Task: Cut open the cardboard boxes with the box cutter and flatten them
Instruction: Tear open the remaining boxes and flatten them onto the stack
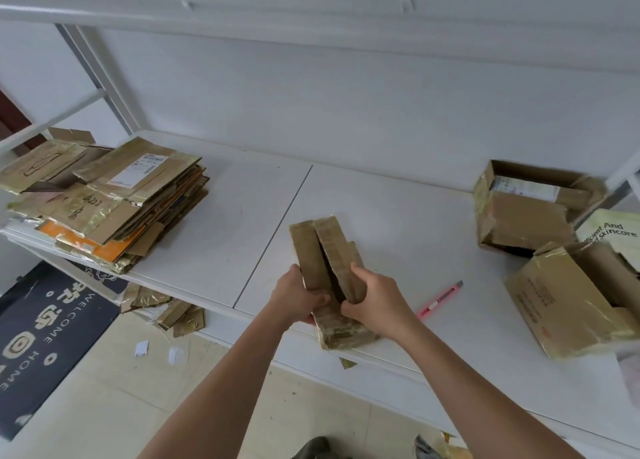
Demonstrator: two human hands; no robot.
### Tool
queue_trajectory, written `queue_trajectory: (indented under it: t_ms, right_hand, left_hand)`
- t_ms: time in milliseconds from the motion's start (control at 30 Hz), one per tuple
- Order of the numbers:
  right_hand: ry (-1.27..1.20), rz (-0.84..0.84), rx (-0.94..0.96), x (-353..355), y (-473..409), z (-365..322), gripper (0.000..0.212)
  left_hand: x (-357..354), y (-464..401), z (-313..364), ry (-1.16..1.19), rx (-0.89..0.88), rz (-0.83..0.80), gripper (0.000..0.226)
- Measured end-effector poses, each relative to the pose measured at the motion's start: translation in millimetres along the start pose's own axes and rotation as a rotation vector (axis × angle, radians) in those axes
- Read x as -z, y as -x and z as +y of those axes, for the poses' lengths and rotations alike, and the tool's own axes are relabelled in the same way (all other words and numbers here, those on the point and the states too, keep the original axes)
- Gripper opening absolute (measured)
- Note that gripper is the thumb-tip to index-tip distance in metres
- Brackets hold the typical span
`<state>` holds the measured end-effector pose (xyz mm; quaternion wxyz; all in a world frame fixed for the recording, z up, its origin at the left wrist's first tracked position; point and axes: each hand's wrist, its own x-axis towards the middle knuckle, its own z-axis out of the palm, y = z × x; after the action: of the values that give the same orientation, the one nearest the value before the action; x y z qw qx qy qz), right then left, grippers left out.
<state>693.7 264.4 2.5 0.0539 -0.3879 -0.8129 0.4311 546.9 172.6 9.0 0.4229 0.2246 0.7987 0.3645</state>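
A small brown cardboard box [329,250], wrapped in shiny tape, stands at the front edge of the white table [398,223]. Its top is split down the middle into two flaps. My left hand [298,296] grips the left flap and my right hand [367,296] grips the right flap, thumbs on the outer faces. A pink box cutter [440,301] lies on the table just right of my right hand, untouched. Two opened boxes wait at the right: one at the back [526,212] and a larger one nearer the front [571,309].
A tall stack of flattened cardboard [104,202] fills the table's left end. A green-and-white printed box [613,233] stands at the far right. Cardboard scraps [162,309] lie on the floor under the table beside a dark welcome mat [45,334].
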Motion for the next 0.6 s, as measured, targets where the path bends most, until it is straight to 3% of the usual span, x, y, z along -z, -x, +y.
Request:
queue_trajectory:
  t_ms: [333, 433, 500, 600]
  right_hand:
    - [-0.382, -0.306, -0.214, 46, -14, 14, 0.056]
    - [-0.208, -0.389, -0.207, 58, -20, 0, 0.068]
    - [-0.025, -0.313, -0.116, 53, -29, -14, 0.088]
    - [-0.022, -0.133, -0.078, 39, -46, -28, 0.106]
  left_hand:
    - [1, 0, -3, -0.054, 0.029, 0.005, 0.050]
    - [-4, 1, 2, -0.139, 0.006, 0.020, 0.047]
    - [-8, 1, 6, -0.228, -0.008, 0.043, 0.043]
    - [-12, 1, 9, -0.272, -0.033, 0.021, 0.041]
